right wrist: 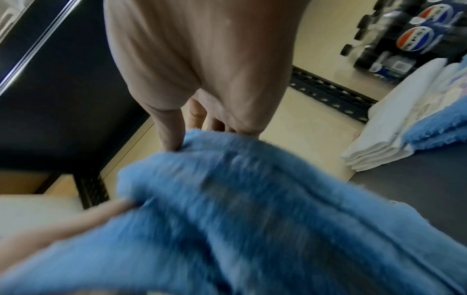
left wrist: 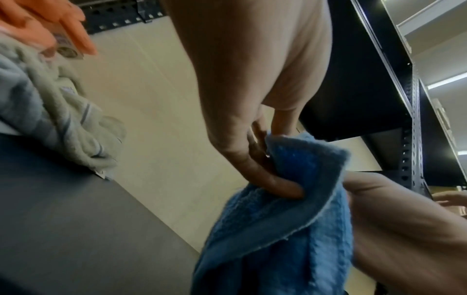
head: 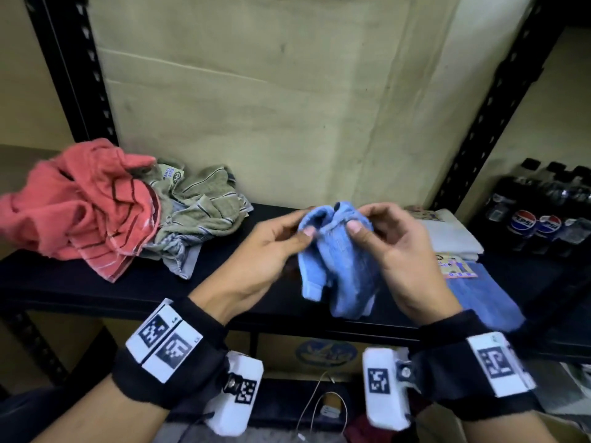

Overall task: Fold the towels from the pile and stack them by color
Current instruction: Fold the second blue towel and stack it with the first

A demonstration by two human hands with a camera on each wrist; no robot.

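A crumpled light blue towel (head: 339, 260) hangs above the black shelf (head: 96, 282), held up by both hands. My left hand (head: 271, 241) pinches its upper left edge between thumb and fingers; the left wrist view shows those fingers curled into the blue towel (left wrist: 278, 209). My right hand (head: 390, 241) pinches the top right part, thumb on the front. The blue towel (right wrist: 252, 209) fills the right wrist view. The unfolded pile lies at the left: a red striped towel (head: 83, 209) and an olive striped towel (head: 204, 206).
At the shelf's right end lie a folded white towel (head: 451, 235) and a folded blue towel (head: 483, 295) with paper labels. Pepsi bottles (head: 537, 212) stand beyond on the right. Black shelf uprights (head: 73, 68) frame a beige wall. A cardboard box (head: 323, 353) sits below.
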